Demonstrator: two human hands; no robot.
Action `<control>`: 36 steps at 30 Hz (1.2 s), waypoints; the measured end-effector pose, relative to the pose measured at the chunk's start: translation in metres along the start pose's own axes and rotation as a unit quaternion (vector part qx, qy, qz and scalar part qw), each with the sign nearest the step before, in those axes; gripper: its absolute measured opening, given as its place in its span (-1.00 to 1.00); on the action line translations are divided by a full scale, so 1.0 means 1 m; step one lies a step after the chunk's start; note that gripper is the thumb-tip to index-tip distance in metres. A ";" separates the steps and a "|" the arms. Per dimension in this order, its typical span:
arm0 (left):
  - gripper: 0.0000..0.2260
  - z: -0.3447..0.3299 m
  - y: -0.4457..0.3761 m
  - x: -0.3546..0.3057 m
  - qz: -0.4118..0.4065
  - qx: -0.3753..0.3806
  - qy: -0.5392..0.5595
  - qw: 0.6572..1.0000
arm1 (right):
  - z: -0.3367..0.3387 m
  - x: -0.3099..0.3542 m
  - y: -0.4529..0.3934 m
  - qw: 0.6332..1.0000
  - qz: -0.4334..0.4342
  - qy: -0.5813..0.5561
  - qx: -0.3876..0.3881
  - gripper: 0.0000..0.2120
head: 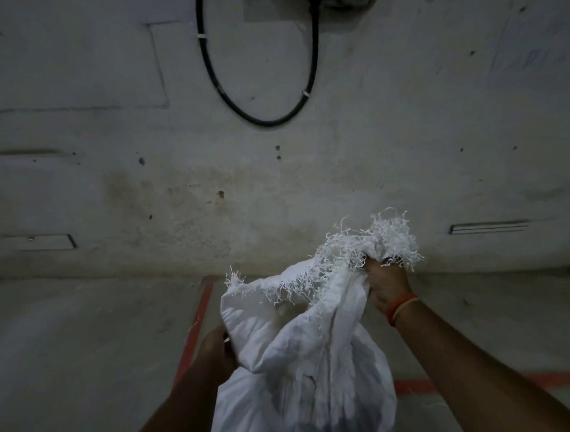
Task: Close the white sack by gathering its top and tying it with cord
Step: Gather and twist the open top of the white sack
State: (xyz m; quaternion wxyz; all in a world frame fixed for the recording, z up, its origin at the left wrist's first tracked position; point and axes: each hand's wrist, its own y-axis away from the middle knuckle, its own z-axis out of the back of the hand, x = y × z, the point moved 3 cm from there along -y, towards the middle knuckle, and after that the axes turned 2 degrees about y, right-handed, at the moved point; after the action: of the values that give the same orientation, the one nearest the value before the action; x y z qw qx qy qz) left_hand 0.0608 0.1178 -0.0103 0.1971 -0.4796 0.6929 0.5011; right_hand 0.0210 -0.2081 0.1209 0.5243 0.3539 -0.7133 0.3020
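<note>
A white woven sack stands upright on the floor at lower centre, its frayed top edge loose and threads sticking out. My right hand, with an orange band at the wrist, is clenched on a bunched part of the frayed top at the upper right. My left hand grips the sack's left side lower down, its fingers partly hidden behind the fabric. The mouth between the two hands is partly gathered and sags. I see no cord.
A stained concrete wall rises just behind the sack, with a black cable loop hanging on it. Red painted lines run across the grey floor to the left of and behind the sack.
</note>
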 end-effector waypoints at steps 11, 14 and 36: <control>-0.77 -0.052 0.022 -0.013 0.045 0.276 0.001 0.960 | 0.008 -0.008 -0.008 1.000 -0.012 0.003 -0.020 -0.76; -0.74 -0.057 0.028 -0.025 0.040 0.318 -0.007 0.947 | 0.009 -0.007 -0.005 1.000 -0.005 0.004 -0.021 -0.75; -0.54 -0.077 0.054 -0.067 -0.030 0.120 -0.155 0.980 | 0.015 0.018 0.025 0.998 0.002 0.059 -0.033 -0.92</control>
State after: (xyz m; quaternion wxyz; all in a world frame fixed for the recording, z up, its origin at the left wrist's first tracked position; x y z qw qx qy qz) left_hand 0.0612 0.0833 0.0994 0.3730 -0.3893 0.6946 0.4763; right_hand -0.0109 -0.2090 0.1331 0.5762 0.3169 -0.6912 0.2997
